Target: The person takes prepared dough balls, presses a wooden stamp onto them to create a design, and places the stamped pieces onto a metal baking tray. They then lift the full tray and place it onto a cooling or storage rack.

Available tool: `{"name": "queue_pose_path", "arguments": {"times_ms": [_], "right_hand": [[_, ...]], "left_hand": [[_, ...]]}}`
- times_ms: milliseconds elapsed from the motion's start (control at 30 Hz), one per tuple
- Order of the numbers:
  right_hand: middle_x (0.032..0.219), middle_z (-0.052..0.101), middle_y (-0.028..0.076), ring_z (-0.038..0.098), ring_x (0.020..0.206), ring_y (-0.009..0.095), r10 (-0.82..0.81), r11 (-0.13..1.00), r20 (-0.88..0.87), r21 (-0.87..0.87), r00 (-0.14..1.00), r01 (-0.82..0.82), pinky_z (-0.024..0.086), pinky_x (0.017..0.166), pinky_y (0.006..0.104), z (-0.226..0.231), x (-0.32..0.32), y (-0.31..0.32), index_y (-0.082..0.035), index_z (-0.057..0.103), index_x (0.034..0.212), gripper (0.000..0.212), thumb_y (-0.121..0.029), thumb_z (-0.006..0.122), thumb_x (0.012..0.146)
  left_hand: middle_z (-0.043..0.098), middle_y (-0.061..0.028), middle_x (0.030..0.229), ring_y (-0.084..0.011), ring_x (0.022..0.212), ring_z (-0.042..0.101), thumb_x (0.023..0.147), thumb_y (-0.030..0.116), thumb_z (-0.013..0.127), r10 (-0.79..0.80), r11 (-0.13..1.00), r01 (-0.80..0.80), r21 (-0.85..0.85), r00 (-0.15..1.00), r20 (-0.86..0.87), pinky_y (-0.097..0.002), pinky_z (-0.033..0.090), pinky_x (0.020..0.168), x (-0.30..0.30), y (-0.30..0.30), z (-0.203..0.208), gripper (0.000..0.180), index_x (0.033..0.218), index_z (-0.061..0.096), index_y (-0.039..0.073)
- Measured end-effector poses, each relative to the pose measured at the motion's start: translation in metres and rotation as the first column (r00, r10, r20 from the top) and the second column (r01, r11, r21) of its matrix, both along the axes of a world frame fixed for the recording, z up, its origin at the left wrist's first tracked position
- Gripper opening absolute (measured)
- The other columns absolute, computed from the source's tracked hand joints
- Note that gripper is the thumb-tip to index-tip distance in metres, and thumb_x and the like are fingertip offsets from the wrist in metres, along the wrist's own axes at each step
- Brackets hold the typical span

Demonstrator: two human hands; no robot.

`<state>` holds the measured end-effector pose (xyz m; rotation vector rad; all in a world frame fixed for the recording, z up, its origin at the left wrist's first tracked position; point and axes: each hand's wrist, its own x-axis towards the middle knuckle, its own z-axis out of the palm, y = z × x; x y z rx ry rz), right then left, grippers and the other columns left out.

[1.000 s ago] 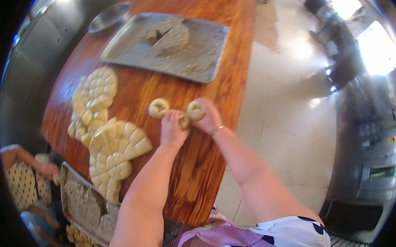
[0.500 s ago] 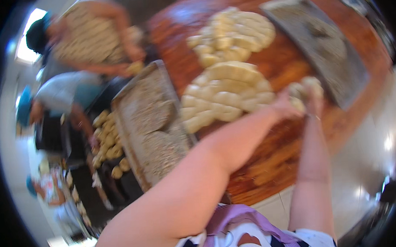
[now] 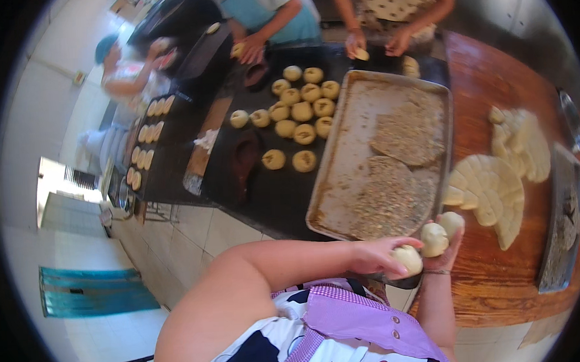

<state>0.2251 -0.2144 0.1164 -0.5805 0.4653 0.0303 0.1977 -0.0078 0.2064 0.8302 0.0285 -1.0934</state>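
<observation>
A round, pale dough ball [image 3: 407, 260] is gripped in the fingers of my left hand [image 3: 376, 255]. Close beside it, my right hand [image 3: 443, 261] is closed around two more dough balls, a nearer one [image 3: 434, 239] and one behind it [image 3: 452, 223]. Both hands are held together at the near right corner of a metal baking tray [image 3: 346, 154]. Inside that tray lie two mounds of crumbly filling, a far mound [image 3: 410, 135] and a near mound [image 3: 389, 199].
Several filled dough balls [image 3: 302, 111] sit on the black table [image 3: 274, 198]. Cut dough [image 3: 488, 188] lies on the wooden table [image 3: 481, 270] at right, beside a grey metal tray [image 3: 557, 260]. Two co-workers' hands [image 3: 253, 48] [image 3: 397, 42] work across the black table; another person [image 3: 127, 75] stands farther left.
My view has swung left, bringing the black table into the middle. My hands have moved from over the wooden table to beside the filling tray, with dough balls in them.
</observation>
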Motion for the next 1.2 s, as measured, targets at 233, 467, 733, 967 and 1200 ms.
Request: {"name": "queue_pose_path", "arguments": {"times_ms": [233, 467, 733, 967, 1200], "right_hand": [[0.108, 0.067, 0.013, 0.067, 0.097, 0.029, 0.544, 0.822, -0.013, 0.207, 0.839, -0.530, 0.056, 0.084, 0.0424, 0.007, 0.008, 0.245, -0.005, 0.059, 0.120, 0.069, -0.062, 0.066, 0.082], [0.109, 0.066, 0.011, 0.066, 0.098, 0.028, 0.520, 0.850, -0.232, 0.236, 0.822, -0.471, 0.055, 0.088, 0.0451, 0.007, 0.029, 0.489, -0.010, 0.058, 0.120, 0.046, -0.044, 0.067, 0.090], [0.105, 0.066, 0.009, 0.066, 0.097, 0.027, 0.401, 0.913, -0.186, -0.004, 0.897, -0.409, 0.056, 0.084, 0.0451, -0.015, 0.099, 0.619, -0.011, 0.058, 0.120, 0.047, -0.040, 0.074, 0.085], [0.115, 0.065, 0.004, 0.064, 0.101, 0.022, 0.238, 0.960, -0.133, -0.118, 0.962, -0.254, 0.055, 0.085, 0.0414, -0.010, 0.149, 0.676, -0.012, 0.056, 0.125, 0.048, -0.025, 0.078, 0.084], [0.115, 0.064, 0.004, 0.062, 0.103, 0.020, 0.203, 0.939, -0.130, -0.254, 0.971, -0.230, 0.054, 0.085, 0.0411, -0.003, 0.202, 0.687, -0.011, 0.056, 0.124, 0.052, -0.027, 0.080, 0.081]], "left_hand": [[0.060, -0.0153, 0.126, -0.0385, 0.120, 0.057, 0.087, 0.049, 0.068, 0.467, 0.739, -0.630, -0.237, 0.733, -0.495, -0.0574, 0.050, 0.093, -0.084, 0.263, -0.011, 0.057, 0.130, 0.052, 0.015], [0.062, -0.0128, 0.119, -0.0361, 0.110, 0.063, 0.090, 0.039, 0.064, 0.723, 0.650, -0.758, -0.060, 0.641, -0.259, -0.0528, 0.056, 0.083, -0.122, 0.478, -0.003, 0.040, 0.117, 0.059, 0.010], [0.065, -0.0068, 0.111, -0.0328, 0.106, 0.063, 0.096, 0.047, 0.055, 0.864, 0.380, -0.924, 0.054, 0.333, -0.377, -0.0540, 0.056, 0.081, -0.147, 0.607, -0.029, 0.035, 0.106, 0.063, 0.015], [0.066, -0.0067, 0.107, -0.0334, 0.102, 0.065, 0.092, 0.033, 0.058, 0.861, 0.409, -0.902, 0.138, 0.331, -0.386, -0.0547, 0.057, 0.075, -0.151, 0.639, -0.056, 0.022, 0.102, 0.063, 0.014], [0.068, -0.0077, 0.106, -0.0316, 0.096, 0.067, 0.094, 0.041, 0.056, 0.835, 0.409, -0.896, 0.173, 0.291, -0.466, -0.0512, 0.057, 0.076, -0.125, 0.646, -0.060, 0.040, 0.126, 0.058, 0.016]]}}
